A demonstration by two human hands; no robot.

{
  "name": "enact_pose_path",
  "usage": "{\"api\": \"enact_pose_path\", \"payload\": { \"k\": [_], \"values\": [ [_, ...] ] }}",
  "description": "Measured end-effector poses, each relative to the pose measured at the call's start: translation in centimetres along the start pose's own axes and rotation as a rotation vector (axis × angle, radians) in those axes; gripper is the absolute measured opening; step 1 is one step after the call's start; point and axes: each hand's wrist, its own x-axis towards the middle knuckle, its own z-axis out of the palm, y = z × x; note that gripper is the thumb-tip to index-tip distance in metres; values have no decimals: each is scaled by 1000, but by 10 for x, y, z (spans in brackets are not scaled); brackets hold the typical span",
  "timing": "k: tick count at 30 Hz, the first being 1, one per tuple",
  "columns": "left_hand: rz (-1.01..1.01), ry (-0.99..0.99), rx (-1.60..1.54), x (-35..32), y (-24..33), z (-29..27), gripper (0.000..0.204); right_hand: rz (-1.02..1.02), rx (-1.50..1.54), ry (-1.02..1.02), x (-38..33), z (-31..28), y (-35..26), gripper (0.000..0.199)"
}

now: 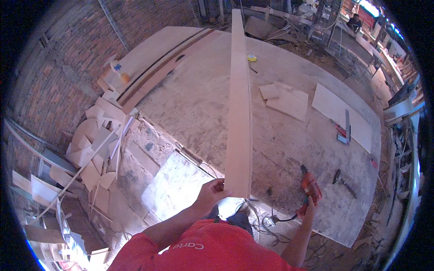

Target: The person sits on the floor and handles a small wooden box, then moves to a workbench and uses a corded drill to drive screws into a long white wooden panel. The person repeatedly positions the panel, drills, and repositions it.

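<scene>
A long, narrow wooden board (239, 99) stretches away from me across a large worktable. My left hand (211, 193) is closed on the left corner of its near end, with the thumb on top. To the right, my right hand (309, 211) is closed round the handle of a red corded power drill (311, 186). The drill's dark nose points away from me, over the tabletop. Its cord trails off to the left, toward a tangle of cables (266, 223). A hammer (344, 184) lies to the right of the drill.
On the worktable (194, 104) lie a yellow tape measure (252, 58), cut wood pieces (287, 101), a pale panel (330, 106), a try square (347, 126) and a red-handled tool (338, 128). Offcuts (92, 153) pile up by the brick wall. Another person (355, 22) is far right.
</scene>
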Motion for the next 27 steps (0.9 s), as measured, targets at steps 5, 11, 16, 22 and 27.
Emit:
{"api": "enact_pose_path", "payload": {
  "k": [5, 11, 16, 22, 27],
  "values": [
    [16, -204, 42, 25, 3, -8, 48, -574, -137, -29, 119, -119, 93, 53],
    [-77, -298, 25, 36, 6, -24, 58, -397, -551, 288, 25, -32, 91, 45],
    [-146, -445, 44, 65, 4, -63, 57, -298, -593, 565, -12, -6, 82, 38],
    [-111, -474, 256, 107, 36, -112, 37, -93, -31, 539, -121, 70, 77, 7],
    [-56, -402, 368, 135, 28, -156, 28, -66, -105, 609, -196, 36, 193, 11]
  ]
}}
